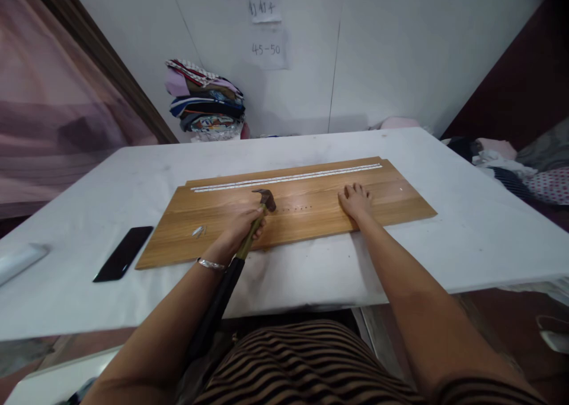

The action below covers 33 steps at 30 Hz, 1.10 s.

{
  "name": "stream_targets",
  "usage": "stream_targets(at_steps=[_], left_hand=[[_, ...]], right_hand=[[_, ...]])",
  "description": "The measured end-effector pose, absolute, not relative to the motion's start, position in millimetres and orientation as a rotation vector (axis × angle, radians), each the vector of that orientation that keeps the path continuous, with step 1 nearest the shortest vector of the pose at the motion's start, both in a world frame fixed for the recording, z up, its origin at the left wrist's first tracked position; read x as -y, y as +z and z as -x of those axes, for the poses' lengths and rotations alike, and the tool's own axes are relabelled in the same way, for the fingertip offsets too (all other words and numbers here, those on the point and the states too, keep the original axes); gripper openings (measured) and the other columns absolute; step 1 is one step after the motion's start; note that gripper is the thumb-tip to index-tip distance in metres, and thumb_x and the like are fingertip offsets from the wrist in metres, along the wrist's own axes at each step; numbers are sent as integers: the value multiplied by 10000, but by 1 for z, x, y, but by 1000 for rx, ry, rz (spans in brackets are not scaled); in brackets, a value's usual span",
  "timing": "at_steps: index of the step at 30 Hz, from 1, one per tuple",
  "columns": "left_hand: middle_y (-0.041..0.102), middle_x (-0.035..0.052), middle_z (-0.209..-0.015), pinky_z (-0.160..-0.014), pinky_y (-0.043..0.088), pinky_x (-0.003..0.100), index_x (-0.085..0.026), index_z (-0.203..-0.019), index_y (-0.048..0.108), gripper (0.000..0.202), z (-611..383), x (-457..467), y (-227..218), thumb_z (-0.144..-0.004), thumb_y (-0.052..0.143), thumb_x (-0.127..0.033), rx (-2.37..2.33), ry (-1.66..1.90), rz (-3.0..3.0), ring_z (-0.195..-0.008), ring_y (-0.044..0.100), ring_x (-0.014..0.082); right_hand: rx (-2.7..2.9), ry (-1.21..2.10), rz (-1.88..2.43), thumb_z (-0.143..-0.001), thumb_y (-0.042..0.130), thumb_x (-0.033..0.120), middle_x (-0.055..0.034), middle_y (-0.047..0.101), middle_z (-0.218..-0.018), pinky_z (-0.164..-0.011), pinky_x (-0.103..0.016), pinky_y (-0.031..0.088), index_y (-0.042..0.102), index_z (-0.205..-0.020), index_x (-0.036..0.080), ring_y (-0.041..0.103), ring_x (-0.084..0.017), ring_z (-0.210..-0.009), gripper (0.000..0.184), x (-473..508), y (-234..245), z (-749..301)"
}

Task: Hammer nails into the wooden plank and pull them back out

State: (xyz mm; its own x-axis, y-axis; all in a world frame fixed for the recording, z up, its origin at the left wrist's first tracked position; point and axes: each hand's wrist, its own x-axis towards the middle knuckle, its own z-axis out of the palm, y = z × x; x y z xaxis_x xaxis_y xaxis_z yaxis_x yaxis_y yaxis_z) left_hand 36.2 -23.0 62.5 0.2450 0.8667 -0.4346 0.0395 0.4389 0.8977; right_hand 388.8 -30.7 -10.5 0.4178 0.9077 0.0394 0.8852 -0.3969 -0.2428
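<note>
My left hand [246, 224] is wrapped round the neck of a claw hammer [268, 200], close below its metal head. The hammer's black grip slants down toward my body, under my left forearm. Beneath the head lies a wood-grain board [311, 224]. A short row of small dark nails or holes [297, 208] runs along the board to the right of the hammer; which they are, I cannot tell. My right hand [355, 200] rests on the board with its fingers apart. Several loose nails [198, 231] lie on the board's left part.
Two long white strips [288, 178] run along the board's far side. A black phone [123, 254] lies left of the board on the white-covered table [311, 274]. Folded clothes [207, 99] are stacked at the back, and a white roll [22, 260] sits far left.
</note>
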Motion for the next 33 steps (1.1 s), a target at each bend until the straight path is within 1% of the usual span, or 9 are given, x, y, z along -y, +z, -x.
stream_targets(at_steps=[4,12,22,28,33], left_hand=[[576,-8,-613,-342,289,175,-140,-927,615,245,-36,23,64,-880,683,-371,-1180,713,-960,-387,472,77],[564,-18,-596,-337,289,162,-146,-912,592,181,-39,25,69,-927,595,-326,-1229,699,-963,-376,450,69],[558,-17,-591,-336,282,167,-144,-897,589,179,-41,26,71,-938,580,-318,-1232,696,-949,-362,439,70],[557,-17,-601,-342,294,165,-141,-913,610,201,-38,25,69,-914,630,-342,-1203,711,-960,-374,450,68],[561,-13,-601,-336,286,175,-151,-887,591,195,-38,25,68,-919,608,-343,-1217,695,-962,-369,443,73]], right_hand=[[1582,135,2444,-1033,328,451,-175,467,-1607,-1202,-574,227,599,-1428,179,361,-338,-1484,551,30,-12,-389],[1600,119,2448,-1036,308,458,-184,472,-1598,-1181,-580,248,597,-1423,180,369,-338,-1467,558,28,-15,-392],[1587,114,2455,-1039,327,450,-181,459,-1610,-1182,-568,248,590,-1442,177,362,-336,-1479,553,29,-14,-391],[1583,114,2439,-1033,338,446,-179,471,-1602,-1186,-573,240,603,-1422,178,362,-338,-1475,542,29,-17,-393],[1585,119,2443,-1032,338,450,-182,479,-1592,-1177,-576,246,604,-1419,181,368,-340,-1467,541,29,-16,-392]])
